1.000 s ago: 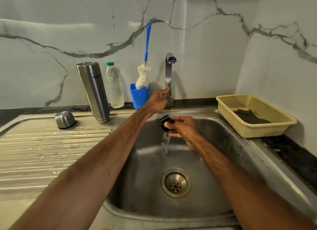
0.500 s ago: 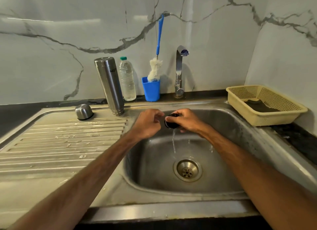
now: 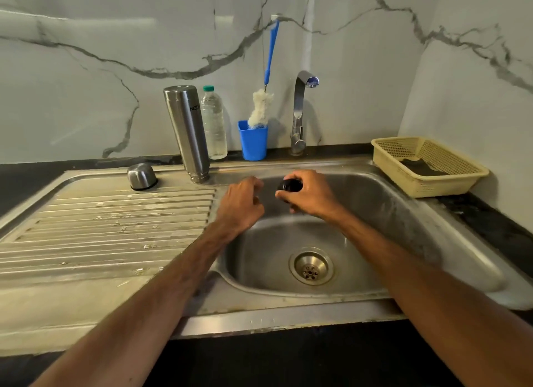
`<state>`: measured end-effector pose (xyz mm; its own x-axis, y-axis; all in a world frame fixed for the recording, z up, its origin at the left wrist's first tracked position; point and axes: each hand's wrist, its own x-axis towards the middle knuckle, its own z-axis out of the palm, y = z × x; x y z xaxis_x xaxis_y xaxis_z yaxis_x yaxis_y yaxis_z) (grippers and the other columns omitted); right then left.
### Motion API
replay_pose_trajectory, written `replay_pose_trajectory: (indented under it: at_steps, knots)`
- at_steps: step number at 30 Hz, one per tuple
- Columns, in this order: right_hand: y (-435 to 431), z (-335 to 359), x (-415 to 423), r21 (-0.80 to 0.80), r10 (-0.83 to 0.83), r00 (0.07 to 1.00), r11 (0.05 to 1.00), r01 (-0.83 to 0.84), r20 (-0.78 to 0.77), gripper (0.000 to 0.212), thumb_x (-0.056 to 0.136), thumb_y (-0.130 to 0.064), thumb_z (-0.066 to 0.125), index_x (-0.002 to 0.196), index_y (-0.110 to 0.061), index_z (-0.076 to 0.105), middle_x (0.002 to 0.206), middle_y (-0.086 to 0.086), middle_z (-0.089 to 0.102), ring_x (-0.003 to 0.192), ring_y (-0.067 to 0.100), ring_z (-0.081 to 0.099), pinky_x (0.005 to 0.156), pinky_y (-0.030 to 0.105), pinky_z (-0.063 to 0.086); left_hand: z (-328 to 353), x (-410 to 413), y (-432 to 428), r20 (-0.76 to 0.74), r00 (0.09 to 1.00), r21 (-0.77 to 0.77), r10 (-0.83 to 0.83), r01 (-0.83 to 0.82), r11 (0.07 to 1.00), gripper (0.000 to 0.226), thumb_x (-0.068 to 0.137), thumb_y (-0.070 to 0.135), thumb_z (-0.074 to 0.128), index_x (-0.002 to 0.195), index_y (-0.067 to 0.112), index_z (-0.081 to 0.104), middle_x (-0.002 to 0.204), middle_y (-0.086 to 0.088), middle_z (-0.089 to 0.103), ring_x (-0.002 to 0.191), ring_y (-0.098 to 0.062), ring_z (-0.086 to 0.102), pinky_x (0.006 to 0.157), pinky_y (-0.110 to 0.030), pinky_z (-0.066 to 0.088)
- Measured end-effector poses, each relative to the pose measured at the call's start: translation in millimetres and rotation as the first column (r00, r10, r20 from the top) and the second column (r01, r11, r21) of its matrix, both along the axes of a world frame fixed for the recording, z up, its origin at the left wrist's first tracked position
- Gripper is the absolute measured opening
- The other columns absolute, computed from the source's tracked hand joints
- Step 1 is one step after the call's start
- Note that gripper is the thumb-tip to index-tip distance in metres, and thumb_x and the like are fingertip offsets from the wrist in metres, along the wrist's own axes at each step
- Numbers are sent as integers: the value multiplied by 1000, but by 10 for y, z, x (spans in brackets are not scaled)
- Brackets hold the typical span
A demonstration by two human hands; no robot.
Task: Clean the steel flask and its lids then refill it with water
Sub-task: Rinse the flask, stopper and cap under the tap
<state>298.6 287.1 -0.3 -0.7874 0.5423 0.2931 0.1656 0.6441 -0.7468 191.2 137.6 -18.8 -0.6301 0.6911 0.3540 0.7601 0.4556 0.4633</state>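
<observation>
Dim greenish light, wide-angle edge warp

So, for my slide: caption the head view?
Right hand holds a black lid over the sink; steel flask stands on the drainboard.

Plastic bottle (image 3: 214,127) beside blue cup (image 3: 253,141) (brush (image 3: 261,108) inside), yellow basket (image 3: 438,186) well apart.
</observation>
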Motion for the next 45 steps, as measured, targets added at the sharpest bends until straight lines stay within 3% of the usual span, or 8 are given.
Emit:
replay_pose_trajectory:
  at_steps: [4, 8, 12, 15, 18, 23, 36, 45]
  knots:
    - [3, 73, -2, 133, -96, 951, 981, 140, -294, 42, 87, -34, 76, 123, -17, 61, 109, -1, 67, 89, 11, 67, 75, 25, 59, 3, -42, 17, -9, 1000, -23, 21, -21, 1000, 50, 85, 5, 67, 134, 8, 58, 123, -6, 68, 108, -20, 64, 89, -26, 47]
    - [13, -152, -10, 104, -22, 993, 994, 11, 112, 30, 84, -25, 81, 108, -15, 65, 103, 7, 71, 77, 14, 71, 67, 33, 63, 1, -29, 8, 13, 1000, -11, 20, -20, 1000, 52, 83, 5, 66, 134, 12, 59, 121, -3, 69, 108, -17, 64, 92, -26, 47]
    - [40, -96, -46, 208, -105, 979, 968, 141, -174, 40, 86, -35, 76, 120, -19, 62, 108, 0, 68, 93, 14, 65, 81, 31, 57, 23, -49, 21, -30, 999, -24, 31, -32, 999, 47, 85, 8, 66, 131, 10, 61, 117, -4, 69, 105, -20, 64, 87, -26, 46]
    - [-4, -189, -33, 102, -2, 995, 995, -9, 99, 29, 82, -25, 82, 106, -15, 66, 99, 6, 71, 79, 16, 70, 69, 36, 63, 9, -35, 22, -6, 1000, -28, 25, -26, 999, 51, 83, 9, 67, 133, 13, 60, 119, -2, 69, 109, -18, 64, 95, -31, 49]
    - [1, -168, -63, 168, -81, 996, 982, 88, -46, 33, 83, -28, 80, 110, -15, 66, 100, -4, 68, 85, 10, 66, 75, 29, 59, -7, -52, 33, -21, 1000, -46, 17, -18, 999, 52, 82, 11, 69, 134, 13, 59, 119, -1, 69, 108, -18, 65, 95, -32, 52]
    - [32, -211, -26, -184, 97, 912, 983, -24, 399, 26, 79, -21, 82, 94, -3, 73, 81, 16, 76, 59, 20, 71, 50, 26, 54, -21, -43, 33, 8, 1000, -41, 5, -4, 999, 50, 84, 9, 69, 132, 14, 61, 120, 0, 69, 110, -16, 65, 99, -33, 52]
    - [159, 48, 81, -608, 202, 971, 790, -83, 130, 55, 85, -50, 73, 111, -2, 68, 86, 13, 76, 49, 10, 51, 41, 17, 39, -49, -71, 49, 13, 999, -100, -38, 39, 994, 48, 81, 9, 66, 128, 15, 66, 121, -3, 71, 106, -17, 67, 95, -41, 57]
    - [111, 27, 68, -420, 132, 945, 908, 7, 301, 47, 83, -48, 76, 93, -2, 73, 73, 9, 75, 43, 6, 50, 39, 15, 37, -16, -76, 9, -15, 999, -112, -40, 38, 993, 40, 84, 8, 66, 123, 15, 71, 118, 1, 74, 105, -12, 69, 92, -27, 55]
